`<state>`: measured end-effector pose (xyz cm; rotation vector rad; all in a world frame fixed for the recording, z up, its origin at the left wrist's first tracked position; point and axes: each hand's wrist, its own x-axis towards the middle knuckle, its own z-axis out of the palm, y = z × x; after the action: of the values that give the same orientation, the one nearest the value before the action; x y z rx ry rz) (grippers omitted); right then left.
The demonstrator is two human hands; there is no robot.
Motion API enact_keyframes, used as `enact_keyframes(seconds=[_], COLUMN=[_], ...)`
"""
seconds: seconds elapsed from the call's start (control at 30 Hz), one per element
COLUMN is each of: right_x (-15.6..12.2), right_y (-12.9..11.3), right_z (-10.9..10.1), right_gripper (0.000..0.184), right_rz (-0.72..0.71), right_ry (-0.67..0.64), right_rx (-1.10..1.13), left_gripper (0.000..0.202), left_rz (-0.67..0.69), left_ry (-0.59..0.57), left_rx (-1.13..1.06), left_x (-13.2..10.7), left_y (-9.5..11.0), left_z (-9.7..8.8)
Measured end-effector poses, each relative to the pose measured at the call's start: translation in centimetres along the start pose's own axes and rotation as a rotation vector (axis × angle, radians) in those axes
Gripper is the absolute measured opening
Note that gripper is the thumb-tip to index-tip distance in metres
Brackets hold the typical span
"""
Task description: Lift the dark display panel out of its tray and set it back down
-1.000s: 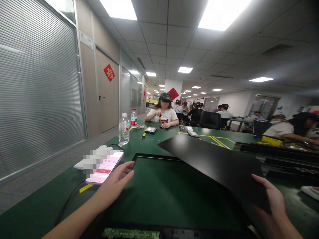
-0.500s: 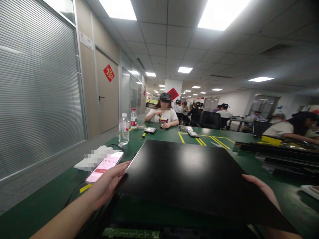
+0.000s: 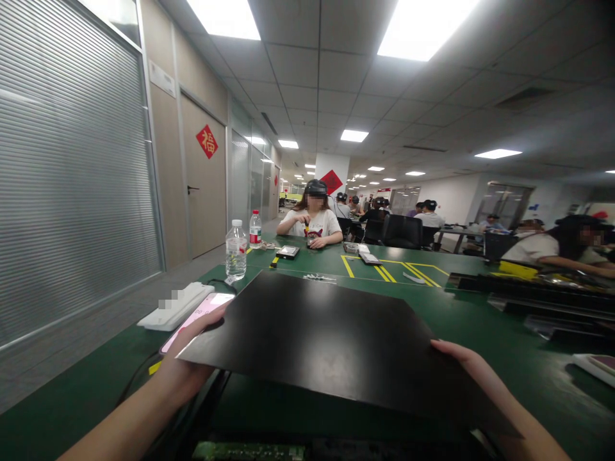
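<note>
Between my two hands is a large, thin black panel [image 3: 317, 339] with a glossy face, held level above the green table. My left hand [image 3: 185, 378] supports its left edge, with some fingers hidden under the sheet. At the right edge, my right hand [image 3: 456, 358] grips the panel, its thumb side showing and the other fingers out of sight below. Under the panel, close to me, a green circuit board [image 3: 250, 451] sits in a dark frame, partly cut off by the picture's bottom.
A phone [image 3: 192, 323] and a white case [image 3: 175, 307] lie left, near a water bottle [image 3: 236, 250]. Across the green table [image 3: 485, 320] a person [image 3: 312, 221] works by a hard drive [image 3: 288, 252]. Dark strips [image 3: 528, 301] lie at right.
The panel has shifted left and tilted, carried by both hands. Small silvery pieces on the table beyond its far edge have come into view.
</note>
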<state>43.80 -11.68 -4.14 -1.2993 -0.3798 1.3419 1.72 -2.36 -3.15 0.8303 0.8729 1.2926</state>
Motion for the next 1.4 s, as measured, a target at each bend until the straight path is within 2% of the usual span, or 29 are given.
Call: enact_keyframes(seconds=[0.1,0.13,0.37,0.53,0.7,0.83,1.0,1.4], right_x=[-0.3,-0.3,0.4,0.8,1.1,1.3,1.5,2.7], right_y=[0.5,0.6,0.7,0.4,0.1,0.0,0.0,0.3], right_z=[0.4,0.4,0.4,0.2,0.0,-0.1,-0.1,-1.0], right_gripper=[0.026,0.027,0.028,0.038,0.054,0.054,0.049,0.043], right_rz=[0.141,0.137,0.038,-0.123,-0.144,-0.149,-0.176,-0.271], right_ry=[-0.202,-0.238,-0.28,-0.123,0.007,0.057,0.089,0.188], right_rx=[-0.041,-0.045,-0.145,-0.28,-0.314,-0.332,-0.403,-0.449], left_gripper=[0.031,0.031,0.034,0.039,0.043,0.044,0.045,0.041], left_rz=[0.018,0.029,0.038,0.027,0.061,0.046,0.035,-0.01], left_ry=[0.023,0.033,0.039,0.002,0.018,-0.001,0.049,0.016], left_rx=[-0.083,-0.097,-0.141,-0.178,-0.158,-0.149,-0.155,0.053], left_x=[-0.4,-0.5,-0.8,-0.9,-0.1,0.1,-0.1,0.1], left_y=[0.4,0.5,0.6,0.8,0.2,0.0,0.4,-0.1], left_z=[0.4,0.5,0.8,1.1,0.2,-0.1,0.4,0.4])
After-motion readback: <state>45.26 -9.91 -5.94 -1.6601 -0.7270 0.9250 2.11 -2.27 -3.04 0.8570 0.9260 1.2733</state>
